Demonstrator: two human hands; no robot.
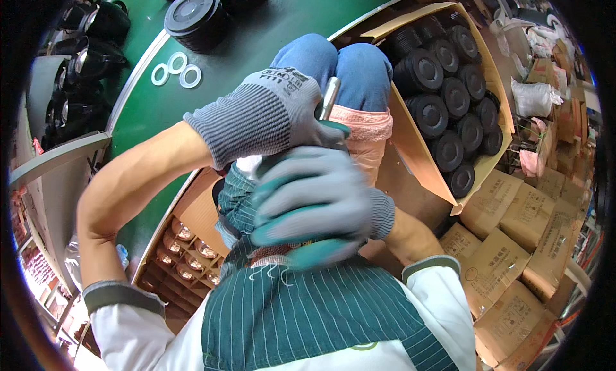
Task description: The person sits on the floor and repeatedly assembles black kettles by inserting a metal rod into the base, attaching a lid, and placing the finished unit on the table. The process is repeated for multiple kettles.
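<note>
My left hand point(269, 111), in a grey knit glove, is closed above my lap. A short silver metal rod point(329, 96) sticks out past its fingers, toward my knees; its other end is hidden in the grip. Just below, my right hand point(311, 201), in a grey glove with green on the palm side, is smeared by motion. Its fingers point left across something dark between the hands, mostly covered, so its kind and the right hand's grip cannot be made out.
The green table point(141, 82) holds black round lids point(192, 15) and white rings point(190, 76). At right, an open carton point(420, 166) contains stacked black lids point(449, 153), beside closed cardboard boxes point(491, 262). A divided carton point(151, 278) with shiny round pieces sits lower left; black pots point(96, 60) stand far left.
</note>
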